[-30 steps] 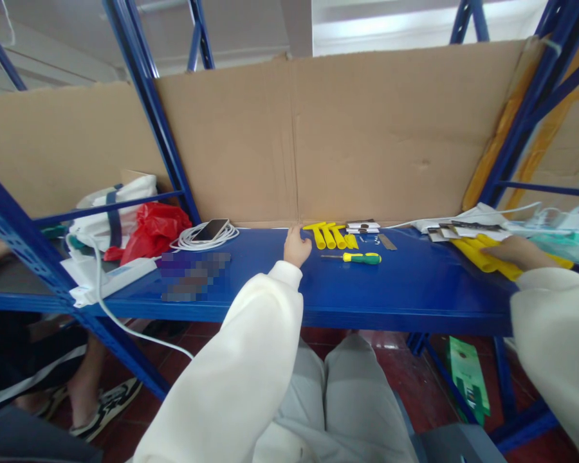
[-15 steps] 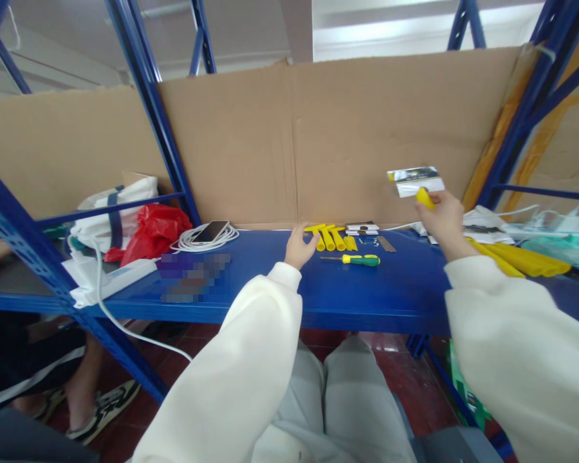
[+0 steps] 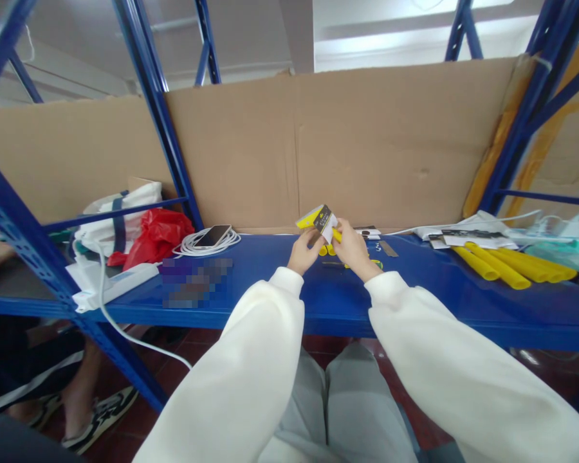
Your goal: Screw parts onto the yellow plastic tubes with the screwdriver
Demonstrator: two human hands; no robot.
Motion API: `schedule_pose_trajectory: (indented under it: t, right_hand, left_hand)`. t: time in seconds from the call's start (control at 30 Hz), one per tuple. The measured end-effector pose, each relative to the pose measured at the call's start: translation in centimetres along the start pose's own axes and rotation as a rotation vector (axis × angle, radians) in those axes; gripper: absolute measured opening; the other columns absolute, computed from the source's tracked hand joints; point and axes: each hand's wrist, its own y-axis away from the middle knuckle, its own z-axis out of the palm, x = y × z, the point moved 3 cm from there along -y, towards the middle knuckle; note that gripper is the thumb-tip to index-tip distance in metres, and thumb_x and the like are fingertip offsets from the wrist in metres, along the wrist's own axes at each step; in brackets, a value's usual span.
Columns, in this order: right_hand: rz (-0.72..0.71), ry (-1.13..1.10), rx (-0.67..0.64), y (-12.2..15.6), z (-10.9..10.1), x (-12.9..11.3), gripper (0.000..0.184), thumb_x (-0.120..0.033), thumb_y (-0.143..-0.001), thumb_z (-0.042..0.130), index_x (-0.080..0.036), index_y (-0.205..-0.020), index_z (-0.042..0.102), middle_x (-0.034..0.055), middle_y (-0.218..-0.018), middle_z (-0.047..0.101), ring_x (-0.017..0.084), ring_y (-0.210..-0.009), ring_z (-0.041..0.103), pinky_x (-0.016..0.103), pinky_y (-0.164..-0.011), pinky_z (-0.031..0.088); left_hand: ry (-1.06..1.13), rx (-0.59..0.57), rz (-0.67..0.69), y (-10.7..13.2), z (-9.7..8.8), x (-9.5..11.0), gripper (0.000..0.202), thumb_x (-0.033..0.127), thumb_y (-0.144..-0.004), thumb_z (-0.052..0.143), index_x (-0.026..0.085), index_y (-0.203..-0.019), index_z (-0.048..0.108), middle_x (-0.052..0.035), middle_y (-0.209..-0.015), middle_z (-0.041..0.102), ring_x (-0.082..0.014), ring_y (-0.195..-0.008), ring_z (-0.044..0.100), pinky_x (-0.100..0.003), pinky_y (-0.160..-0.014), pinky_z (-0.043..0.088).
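Observation:
Both my hands meet over the middle of the blue shelf, holding a printed yellow, black and white packaging card point(image 3: 324, 222) tilted up. My left hand point(image 3: 303, 254) is closed on the card's lower left side. In my right hand point(image 3: 353, 249) is a short yellow tube-like piece point(image 3: 336, 235), its fingers also at the card's right edge. Behind and below the hands, yellow parts point(image 3: 324, 250) show only partly. A screwdriver with a green and yellow handle point(image 3: 378, 263) lies beneath my right hand, mostly covered by it.
Several yellow tubes point(image 3: 514, 267) and printed cards point(image 3: 477, 238) lie at the right. Near the hands are a small grey metal strip point(image 3: 388, 249) and tiny hooks. To the left are a phone point(image 3: 214, 235) on coiled white cable, a red bag point(image 3: 158, 235) and a power strip point(image 3: 120, 283).
My right hand has come from the right to the middle with the card and yellow piece. My left hand has closed on the card, which now shows its yellow and black print.

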Motion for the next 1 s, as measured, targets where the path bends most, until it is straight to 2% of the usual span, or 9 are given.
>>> schedule_pose_trajectory:
  t: [0.1, 0.2, 0.33, 0.57, 0.67, 0.83, 1.0]
  right_hand:
    - [0.045, -0.002, -0.024, 0.2, -0.1, 0.8, 0.05, -0.025, -0.087, 0.052, -0.019, -0.137, 0.051, 0.0151, -0.119, 0.072, 0.032, -0.104, 0.07, 0.042, -0.086, 0.054]
    - [0.074, -0.014, -0.041, 0.2, -0.1, 1.3, 0.051, -0.026, -0.087, 0.053, -0.018, -0.138, 0.051, 0.0151, -0.118, 0.073, 0.032, -0.102, 0.07, 0.042, -0.085, 0.054]
    - [0.077, 0.0, -0.054, 0.4, -0.2, 1.2, 0.056, -0.025, -0.086, 0.055, -0.015, -0.141, 0.049, 0.0184, -0.123, 0.07, 0.033, -0.106, 0.069, 0.043, -0.088, 0.054]
    - [0.07, 0.019, -0.082, 0.6, -0.3, 0.4, 0.058, -0.026, -0.087, 0.057, -0.015, -0.143, 0.048, 0.0173, -0.119, 0.072, 0.034, -0.107, 0.07, 0.044, -0.089, 0.054]
    - [0.042, 0.014, -0.067, 0.6, -0.3, 0.3, 0.058, -0.026, -0.086, 0.058, -0.017, -0.143, 0.049, 0.0163, -0.12, 0.072, 0.034, -0.106, 0.07, 0.044, -0.089, 0.054]
    - [0.042, 0.029, -0.077, 0.7, -0.3, 0.3, 0.057, -0.025, -0.087, 0.056, -0.016, -0.143, 0.049, 0.0175, -0.119, 0.072, 0.035, -0.106, 0.07, 0.045, -0.089, 0.054]
    - [0.021, 0.033, -0.074, 0.7, -0.2, 0.3, 0.059, -0.025, -0.087, 0.056, -0.017, -0.144, 0.048, 0.0166, -0.119, 0.072, 0.034, -0.106, 0.07, 0.045, -0.089, 0.054]
  left_hand:
    - [0.078, -0.032, -0.077, 0.4, 0.2, 0.8, 0.026, 0.02, -0.09, 0.062, 0.017, -0.113, 0.074, -0.0088, -0.124, 0.074, -0.0246, -0.126, 0.063, -0.037, -0.11, 0.046]
    - [0.15, -0.131, -0.098, 0.9, 0.5, 1.4, 0.032, 0.025, -0.091, 0.064, 0.018, -0.12, 0.073, -0.0072, -0.129, 0.072, -0.0251, -0.132, 0.059, -0.037, -0.113, 0.044]
    - [0.105, -0.224, -0.127, 1.4, 0.8, 1.1, 0.041, 0.031, -0.088, 0.069, 0.021, -0.127, 0.071, -0.0064, -0.137, 0.067, -0.0262, -0.135, 0.056, -0.038, -0.116, 0.041]
    - [-0.108, -0.112, -0.115, 1.0, 0.4, 0.6, 0.032, 0.027, -0.095, 0.058, 0.024, -0.123, 0.074, -0.005, -0.132, 0.071, -0.0239, -0.132, 0.06, -0.038, -0.117, 0.038]
    - [-0.211, -0.098, -0.125, 1.0, 0.1, 1.1, 0.031, 0.028, -0.094, 0.059, 0.03, -0.121, 0.074, -0.0016, -0.128, 0.073, -0.0244, -0.131, 0.06, -0.044, -0.12, 0.031]
    - [-0.351, -0.096, -0.087, 1.5, 0.1, 2.1, 0.027, 0.031, -0.095, 0.058, 0.035, -0.116, 0.074, 0.0001, -0.123, 0.075, -0.0262, -0.133, 0.057, -0.06, -0.123, 0.009]
    - [-0.416, -0.085, -0.08, 1.6, 0.1, 2.1, 0.024, 0.031, -0.096, 0.056, 0.035, -0.106, 0.077, 0.0023, -0.113, 0.078, -0.0263, -0.126, 0.061, -0.063, -0.122, 0.009]
